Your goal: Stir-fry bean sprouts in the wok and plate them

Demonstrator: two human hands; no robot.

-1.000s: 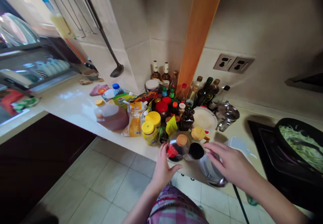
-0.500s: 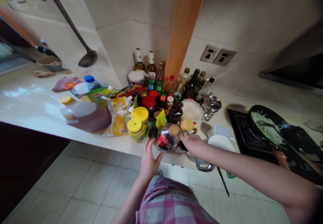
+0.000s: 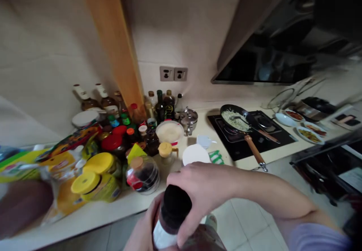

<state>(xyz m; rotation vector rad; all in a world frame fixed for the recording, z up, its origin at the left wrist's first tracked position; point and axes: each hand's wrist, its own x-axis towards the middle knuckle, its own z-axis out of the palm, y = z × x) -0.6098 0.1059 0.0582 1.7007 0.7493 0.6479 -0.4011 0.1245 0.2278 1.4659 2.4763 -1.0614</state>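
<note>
A jar with a black lid and a whitish label (image 3: 164,237) is held close to my body, at the bottom centre. My right hand (image 3: 195,194) is wrapped over its black lid from the right. Around the jar's lower left side curls my left hand (image 3: 144,228), partly cut off by the frame's lower edge. Just beyond, a clear round jar with a cork-coloured lid (image 3: 143,175) stands on the counter's front edge. Beside it are yellow-lidded jars (image 3: 85,183) and a small pot with a tan lid (image 3: 166,150).
Bottles (image 3: 169,105) and a steel pot (image 3: 188,119) line the wall. A pan of pale shreds (image 3: 233,119) sits on the black stove (image 3: 232,151), its wooden handle over the front edge. Plates of food (image 3: 310,134) stand farther right, and a range hood (image 3: 254,66) hangs above.
The view has swung right and closer. The black-lidded jar is now raised between both hands, and my left hand has left the clear round jar.
</note>
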